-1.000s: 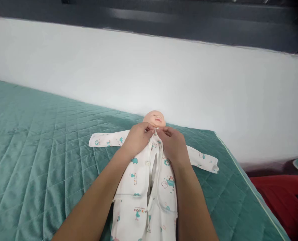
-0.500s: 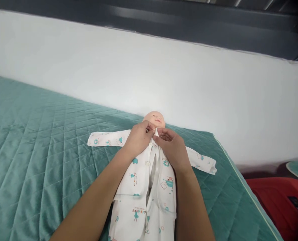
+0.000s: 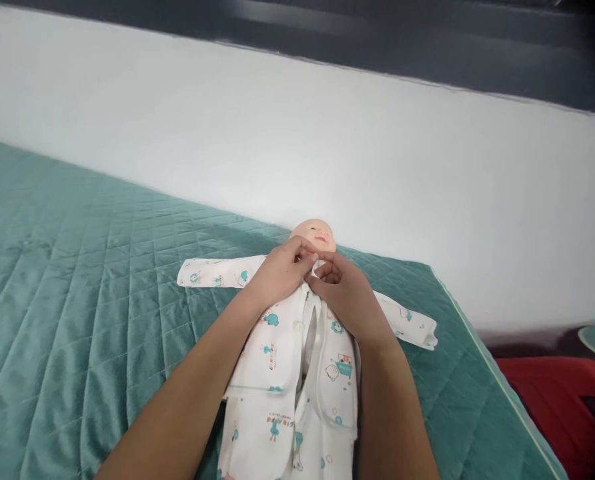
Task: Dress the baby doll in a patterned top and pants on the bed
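A doll (image 3: 313, 230) lies on its back with its bald head toward the wall, dressed in a white printed baby outfit (image 3: 262, 367). Both sleeves stretch out sideways. The outfit's front gapes below the chest, with a button visible beside the gap. At the collar, my left hand (image 3: 285, 270) pinches the fabric from the left. My right hand (image 3: 342, 283) grips the collar edge from the right, its fingertips meeting those of my left hand just below the doll's chin. The fingers hide the neck fastening.
A green quilted cover (image 3: 102, 280) lies under the doll. Behind it stands a white wall (image 3: 297, 147) with a dark band (image 3: 377, 47) above. A red object (image 3: 552, 400) is at the lower right, beyond the cover's piped edge.
My hands have drawn closer together at the collar, their fingertips now overlapping. The view has shifted slightly, and another button near the collar is now covered.
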Demonstrator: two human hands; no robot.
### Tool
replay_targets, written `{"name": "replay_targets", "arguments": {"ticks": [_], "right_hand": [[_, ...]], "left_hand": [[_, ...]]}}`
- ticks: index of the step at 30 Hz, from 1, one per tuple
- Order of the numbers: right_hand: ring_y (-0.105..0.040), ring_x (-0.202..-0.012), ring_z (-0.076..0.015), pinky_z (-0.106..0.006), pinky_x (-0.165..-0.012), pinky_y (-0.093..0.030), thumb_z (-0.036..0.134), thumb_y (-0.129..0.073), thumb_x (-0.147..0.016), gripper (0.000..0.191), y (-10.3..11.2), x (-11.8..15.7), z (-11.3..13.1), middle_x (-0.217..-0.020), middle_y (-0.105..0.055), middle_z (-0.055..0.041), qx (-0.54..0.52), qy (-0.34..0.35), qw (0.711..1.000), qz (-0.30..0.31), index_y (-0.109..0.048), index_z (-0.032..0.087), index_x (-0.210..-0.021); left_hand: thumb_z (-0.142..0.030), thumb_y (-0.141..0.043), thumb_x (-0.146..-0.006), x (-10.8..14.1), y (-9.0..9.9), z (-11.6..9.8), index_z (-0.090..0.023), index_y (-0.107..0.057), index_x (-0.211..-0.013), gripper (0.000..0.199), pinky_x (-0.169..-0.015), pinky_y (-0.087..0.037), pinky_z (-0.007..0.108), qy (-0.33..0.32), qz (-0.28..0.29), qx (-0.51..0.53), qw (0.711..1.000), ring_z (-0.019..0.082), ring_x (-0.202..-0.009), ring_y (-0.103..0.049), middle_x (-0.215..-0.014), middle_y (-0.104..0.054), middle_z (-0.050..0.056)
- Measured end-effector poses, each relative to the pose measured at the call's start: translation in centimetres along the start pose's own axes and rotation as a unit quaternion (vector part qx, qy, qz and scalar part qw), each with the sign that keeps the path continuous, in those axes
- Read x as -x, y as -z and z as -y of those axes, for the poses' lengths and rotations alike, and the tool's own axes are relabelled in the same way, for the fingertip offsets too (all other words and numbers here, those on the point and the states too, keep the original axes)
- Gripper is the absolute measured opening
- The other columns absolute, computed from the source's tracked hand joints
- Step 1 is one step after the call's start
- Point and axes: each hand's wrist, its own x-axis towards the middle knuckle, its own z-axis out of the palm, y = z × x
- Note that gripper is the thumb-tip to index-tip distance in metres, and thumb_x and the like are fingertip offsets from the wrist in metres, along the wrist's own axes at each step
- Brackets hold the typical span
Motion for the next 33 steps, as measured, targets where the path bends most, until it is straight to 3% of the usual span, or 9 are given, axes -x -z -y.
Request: {"name": "replay_targets", "arguments": {"ticks": [8, 11, 14, 19, 23, 28, 33], "right_hand": [[-0.052, -0.065, -0.0124, -0.026, -0.059, -0.039, 0.034, -0.066, -0.078, 0.035, -0.3, 0.2, -0.5, -0.084, -0.064, 0.003, -0.015, 0.021, 1.0, -0.012, -0.064, 0.029, -0.112], [-0.052, -0.066, -0.0124, -0.026, -0.061, -0.04, 0.04, -0.064, -0.08, 0.026, -0.4, 0.1, -0.9, -0.085, -0.065, 0.0017, -0.076, 0.034, 0.993, -0.089, -0.065, 0.024, -0.102], [-0.055, -0.07, -0.0144, -0.028, -0.068, -0.041, 0.041, -0.056, -0.085, 0.023, -0.5, 0.0, -1.3, -0.078, -0.064, 0.0007, -0.085, 0.029, 0.981, -0.17, -0.067, 0.021, -0.084], [-0.059, -0.086, -0.0188, -0.03, -0.082, -0.041, 0.039, -0.054, -0.085, 0.026, -0.8, 0.1, -1.3, -0.088, -0.07, -0.001, -0.01, 0.051, 0.987, -0.151, -0.073, 0.02, -0.085], [-0.06, -0.088, -0.0192, -0.03, -0.083, -0.042, 0.04, -0.055, -0.085, 0.027, -1.0, 0.3, -1.4, -0.088, -0.07, -0.0007, 0.01, 0.061, 0.986, -0.154, -0.074, 0.021, -0.084], [-0.059, -0.087, -0.0193, -0.031, -0.085, -0.042, 0.044, -0.055, -0.085, 0.029, -1.0, 0.5, -1.8, -0.086, -0.067, 0.0004, 0.011, 0.051, 0.985, -0.162, -0.074, 0.022, -0.081], [-0.055, -0.101, -0.0218, -0.034, -0.091, -0.04, 0.041, -0.05, -0.087, 0.032, -1.0, 0.9, -1.9, -0.094, -0.064, -0.0031, 0.043, 0.065, 0.989, -0.125, -0.075, 0.024, -0.101]], "left_hand": [[-0.017, -0.056, -0.082, -0.2, -0.2, 0.2, -0.022, -0.063, -0.091, 0.013, -0.068, -0.046, 0.027, 0.017, -0.033, -0.029, 0.999, 0.014, -0.077, -0.059, -0.088, -0.065, -0.001], [-0.016, -0.055, -0.084, -0.1, 0.1, 0.1, -0.021, -0.065, -0.088, 0.012, -0.078, -0.049, 0.029, -0.008, -0.028, -0.042, 0.999, 0.015, -0.085, -0.061, -0.094, -0.067, 0.001], [-0.014, -0.052, -0.087, 0.0, 0.2, 0.2, -0.023, -0.072, -0.096, 0.024, -0.095, -0.046, 0.031, -0.047, -0.007, -0.063, 0.997, 0.017, -0.102, -0.061, -0.111, -0.067, 0.003], [-0.019, -0.048, -0.091, 0.2, 0.0, 0.7, -0.025, -0.074, -0.106, 0.03, -0.104, -0.043, 0.034, -0.043, -0.006, -0.105, 0.993, 0.02, -0.112, -0.06, -0.116, -0.065, 0.006], [-0.021, -0.048, -0.091, 0.4, 0.0, 0.8, -0.025, -0.073, -0.111, 0.032, -0.104, -0.043, 0.035, -0.024, -0.005, -0.11, 0.994, 0.021, -0.113, -0.059, -0.12, -0.064, 0.006], [-0.019, -0.046, -0.091, 0.7, 0.1, 0.9, -0.023, -0.073, -0.11, 0.033, -0.105, -0.042, 0.035, -0.046, -0.004, -0.114, 0.992, 0.021, -0.112, -0.06, -0.114, -0.065, 0.006], [-0.017, -0.046, -0.091, 1.5, 0.1, 1.0, -0.022, -0.072, -0.108, 0.032, -0.1, -0.045, 0.034, -0.063, -0.047, -0.114, 0.99, 0.02, -0.107, -0.062, -0.112, -0.066, 0.006]]}}
